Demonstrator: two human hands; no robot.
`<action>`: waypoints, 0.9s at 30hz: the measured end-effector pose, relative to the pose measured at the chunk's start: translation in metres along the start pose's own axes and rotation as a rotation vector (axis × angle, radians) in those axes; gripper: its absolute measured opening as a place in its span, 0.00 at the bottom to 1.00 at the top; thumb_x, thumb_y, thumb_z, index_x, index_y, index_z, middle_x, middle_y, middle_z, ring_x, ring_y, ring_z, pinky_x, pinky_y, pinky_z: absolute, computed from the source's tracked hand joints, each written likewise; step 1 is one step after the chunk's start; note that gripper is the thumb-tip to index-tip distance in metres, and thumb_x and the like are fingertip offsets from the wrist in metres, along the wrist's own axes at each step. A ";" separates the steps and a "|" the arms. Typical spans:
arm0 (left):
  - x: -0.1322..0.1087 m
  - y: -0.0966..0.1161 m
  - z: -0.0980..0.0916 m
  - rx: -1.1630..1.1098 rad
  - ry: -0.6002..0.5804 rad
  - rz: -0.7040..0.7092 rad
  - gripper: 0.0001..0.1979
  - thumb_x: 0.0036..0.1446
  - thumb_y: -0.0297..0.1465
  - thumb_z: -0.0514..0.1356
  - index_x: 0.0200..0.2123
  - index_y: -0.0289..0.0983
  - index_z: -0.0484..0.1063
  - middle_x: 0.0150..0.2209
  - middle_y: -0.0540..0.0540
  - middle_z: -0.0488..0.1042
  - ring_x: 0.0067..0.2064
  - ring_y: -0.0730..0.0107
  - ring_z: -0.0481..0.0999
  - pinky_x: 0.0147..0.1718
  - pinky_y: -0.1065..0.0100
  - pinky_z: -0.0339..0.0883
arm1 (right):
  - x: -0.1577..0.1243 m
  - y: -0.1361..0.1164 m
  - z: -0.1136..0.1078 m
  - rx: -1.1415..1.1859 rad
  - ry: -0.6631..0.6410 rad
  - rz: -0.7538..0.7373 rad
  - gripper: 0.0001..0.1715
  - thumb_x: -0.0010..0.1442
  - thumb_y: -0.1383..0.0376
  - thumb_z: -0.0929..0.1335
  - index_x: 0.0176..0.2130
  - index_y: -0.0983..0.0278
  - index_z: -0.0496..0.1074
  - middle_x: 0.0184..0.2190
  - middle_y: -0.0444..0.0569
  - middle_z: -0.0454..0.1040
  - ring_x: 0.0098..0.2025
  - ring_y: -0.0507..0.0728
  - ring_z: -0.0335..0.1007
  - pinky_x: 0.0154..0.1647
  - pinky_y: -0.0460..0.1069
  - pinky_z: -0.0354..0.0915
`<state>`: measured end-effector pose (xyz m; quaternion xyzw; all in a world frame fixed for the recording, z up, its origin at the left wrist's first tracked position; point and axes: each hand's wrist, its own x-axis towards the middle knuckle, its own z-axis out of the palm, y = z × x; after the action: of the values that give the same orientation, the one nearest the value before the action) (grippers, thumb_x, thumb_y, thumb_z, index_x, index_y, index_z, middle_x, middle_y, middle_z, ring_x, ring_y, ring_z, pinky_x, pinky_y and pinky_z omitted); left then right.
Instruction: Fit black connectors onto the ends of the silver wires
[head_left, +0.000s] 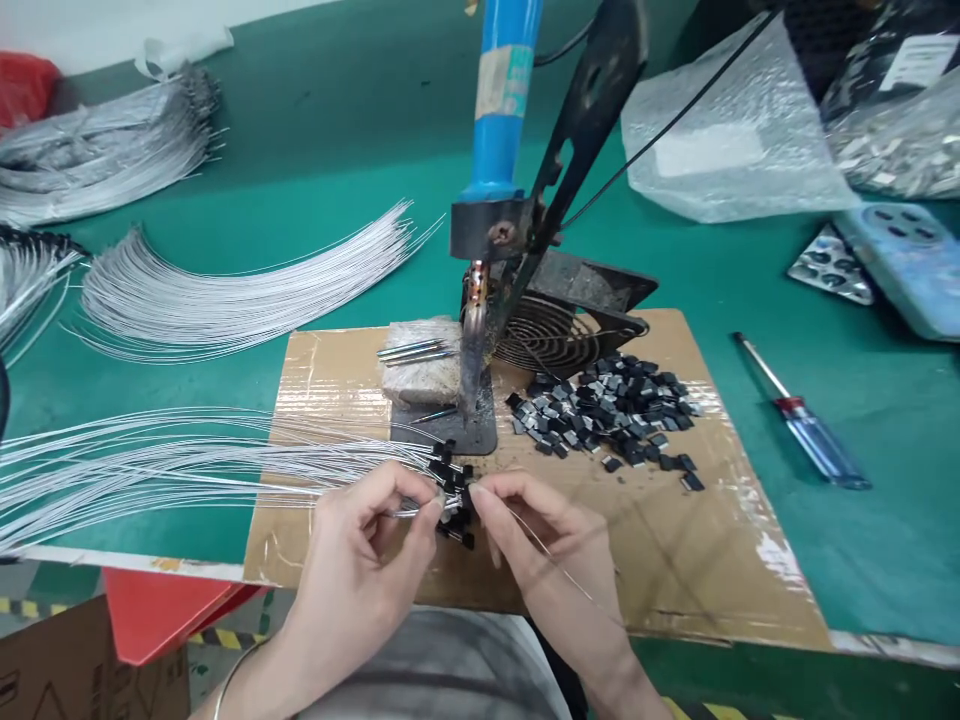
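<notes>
My left hand [367, 565] is closed in a pinch, thumb against forefinger, on the end of a thin white wire. My right hand [562, 555] pinches a small black connector close to the left fingertips; the exact contact is partly hidden by the fingers. A thin metallic strand [555, 562], which looks like solder wire, runs across the right hand. Just beyond the fingertips lie several white wires with black connectors [442, 465] on their ends. Above them, a blue-handled soldering iron [500, 130] points downward in a black stand arm [577, 130].
Loose black connectors [622, 410] are heaped on the cardboard [720, 560]. A fan [555, 320] stands behind the iron, beside a block with metal tips [420, 375]. White wire bundles [247, 290] lie left. A screwdriver [814, 430], phone [915, 265] and plastic bag [720, 130] are right.
</notes>
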<state>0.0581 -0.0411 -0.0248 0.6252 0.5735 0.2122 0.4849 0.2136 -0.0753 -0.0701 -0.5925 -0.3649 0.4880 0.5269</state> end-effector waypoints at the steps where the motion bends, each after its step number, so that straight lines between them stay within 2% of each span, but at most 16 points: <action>1: -0.001 0.000 0.000 0.008 0.001 0.002 0.09 0.65 0.32 0.58 0.32 0.37 0.72 0.28 0.48 0.75 0.27 0.71 0.69 0.24 0.70 0.57 | 0.000 0.001 0.000 0.009 -0.002 -0.008 0.12 0.62 0.60 0.72 0.29 0.62 0.78 0.18 0.39 0.66 0.18 0.48 0.58 0.17 0.42 0.56; 9: -0.002 0.000 0.001 0.005 0.016 0.006 0.07 0.64 0.31 0.59 0.32 0.38 0.72 0.30 0.47 0.76 0.30 0.69 0.73 0.27 0.70 0.62 | -0.003 0.003 0.001 0.071 0.004 0.012 0.12 0.61 0.59 0.72 0.28 0.63 0.77 0.18 0.40 0.66 0.18 0.47 0.57 0.17 0.41 0.57; 15: -0.004 0.000 0.001 0.011 0.044 0.013 0.06 0.63 0.30 0.60 0.31 0.38 0.72 0.30 0.48 0.76 0.28 0.71 0.70 0.25 0.71 0.59 | -0.003 0.002 0.003 0.108 -0.014 0.090 0.16 0.61 0.55 0.72 0.28 0.64 0.77 0.16 0.40 0.65 0.17 0.48 0.58 0.15 0.41 0.57; 21: 0.000 -0.002 0.001 -0.017 0.048 0.002 0.07 0.63 0.29 0.59 0.31 0.37 0.72 0.30 0.46 0.77 0.32 0.68 0.74 0.29 0.70 0.64 | -0.005 0.005 0.002 0.131 -0.031 0.099 0.15 0.62 0.56 0.72 0.29 0.63 0.78 0.18 0.41 0.68 0.18 0.47 0.61 0.18 0.41 0.60; 23: 0.002 -0.002 0.001 -0.009 0.051 -0.003 0.07 0.62 0.30 0.60 0.31 0.37 0.72 0.30 0.46 0.78 0.33 0.67 0.74 0.29 0.70 0.64 | -0.005 0.007 -0.002 0.144 -0.044 0.070 0.21 0.67 0.52 0.67 0.34 0.63 0.81 0.23 0.45 0.73 0.21 0.50 0.67 0.21 0.43 0.65; 25: 0.003 -0.002 0.000 0.008 0.069 0.007 0.07 0.62 0.30 0.60 0.30 0.37 0.73 0.30 0.47 0.78 0.32 0.68 0.74 0.28 0.70 0.64 | -0.003 0.010 -0.010 0.161 -0.057 0.006 0.32 0.72 0.49 0.58 0.40 0.64 0.82 0.28 0.50 0.78 0.25 0.54 0.73 0.23 0.47 0.70; 27: 0.004 -0.003 -0.001 0.019 0.104 0.013 0.06 0.60 0.30 0.62 0.30 0.37 0.74 0.30 0.48 0.77 0.31 0.68 0.74 0.27 0.71 0.63 | 0.000 0.013 -0.027 0.094 0.005 -0.084 0.40 0.74 0.49 0.51 0.40 0.64 0.83 0.27 0.53 0.80 0.24 0.55 0.74 0.22 0.49 0.71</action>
<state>0.0564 -0.0374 -0.0282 0.6217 0.5958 0.2423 0.4470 0.2380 -0.0849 -0.0835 -0.5525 -0.3650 0.4803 0.5751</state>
